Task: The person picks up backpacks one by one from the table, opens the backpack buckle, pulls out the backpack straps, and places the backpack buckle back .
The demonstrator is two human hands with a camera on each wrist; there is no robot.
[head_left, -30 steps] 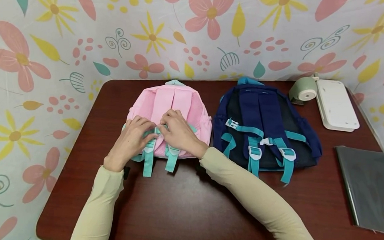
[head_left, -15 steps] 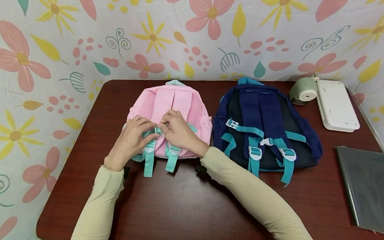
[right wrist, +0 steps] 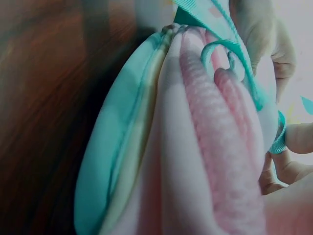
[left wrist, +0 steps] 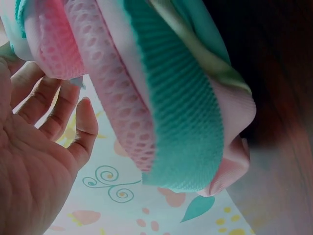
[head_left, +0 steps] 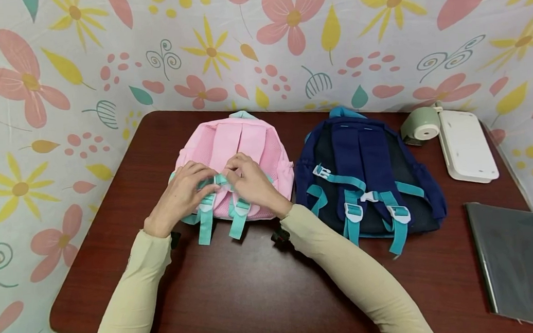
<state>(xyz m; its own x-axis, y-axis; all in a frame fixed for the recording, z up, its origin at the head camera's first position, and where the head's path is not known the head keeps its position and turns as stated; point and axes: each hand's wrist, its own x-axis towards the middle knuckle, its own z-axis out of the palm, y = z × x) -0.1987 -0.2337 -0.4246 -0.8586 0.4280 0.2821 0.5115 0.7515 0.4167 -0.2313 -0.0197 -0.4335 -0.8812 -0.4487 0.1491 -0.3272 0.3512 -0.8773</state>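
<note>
A pink child's backpack (head_left: 264, 138) lies with its shoulder straps facing up, on the left of the two bags in the head view. Over its lower half my left hand (head_left: 184, 187) pinches the teal chest strap (head_left: 221, 180) near its buckle, which is mostly hidden by fingers. My right hand (head_left: 250, 183) grips the same strap from the other side; in the right wrist view the thumb and fingers (right wrist: 299, 138) pinch a teal loop of webbing (right wrist: 279, 134). In the left wrist view my left fingers (left wrist: 56, 107) curve beside the pink mesh strap (left wrist: 110, 78).
A navy backpack (head_left: 374, 154) with teal webbing and white buckles lies to the right, close to the pink one. Farther right are a green-and-white device (head_left: 423, 123), a white flat box (head_left: 466, 144) and a dark folder (head_left: 524, 262). A patterned cloth (head_left: 249, 49) hangs behind the table (head_left: 238, 292).
My right hand has shifted slightly to the right, and more of the teal strap shows between my hands. My left hand stays almost in place.
</note>
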